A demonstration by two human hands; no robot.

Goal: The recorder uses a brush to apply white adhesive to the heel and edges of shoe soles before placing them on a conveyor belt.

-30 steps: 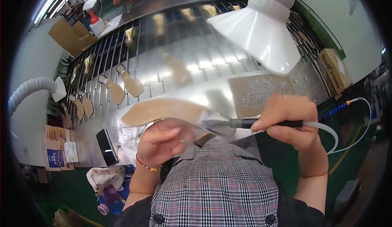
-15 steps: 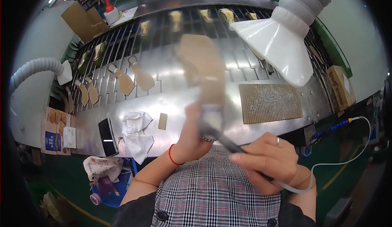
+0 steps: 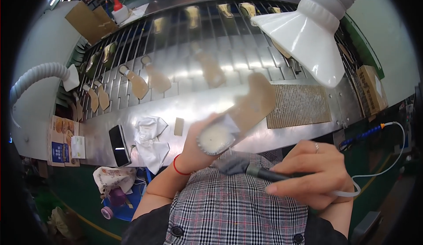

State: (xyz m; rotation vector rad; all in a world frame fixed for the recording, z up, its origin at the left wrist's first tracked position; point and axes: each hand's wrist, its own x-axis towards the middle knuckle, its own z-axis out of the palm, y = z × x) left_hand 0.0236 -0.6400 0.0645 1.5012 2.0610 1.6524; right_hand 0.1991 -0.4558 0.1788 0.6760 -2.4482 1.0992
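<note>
My left hand (image 3: 196, 146) grips a tan shoe sole (image 3: 253, 106) by its heel end, above the metal table edge. The sole is blurred by motion, and its round heel end shows a milky white face. In my right hand (image 3: 310, 172) is a brush (image 3: 255, 171) with a dark handle, a dark tip and a thin pale hose at its back end. The brush tip points left, just below the sole's heel and apart from it. Several more tan soles (image 3: 134, 84) lie on the slatted conveyor (image 3: 185, 71), one of them blurred straight ahead.
A ribbed cardboard pad (image 3: 299, 106) lies right of the sole. Leftward are a phone (image 3: 119, 146), a white cloth (image 3: 150, 141) and a small tan block (image 3: 179, 126). A white funnel hood (image 3: 304, 38) hangs low at right; a flexible duct (image 3: 42, 72) reaches in from the left.
My left hand has tipped the sole from upright toward the right, exposing its white heel face. The brush has come away from the heel, downward, with my right hand moving slightly right.
</note>
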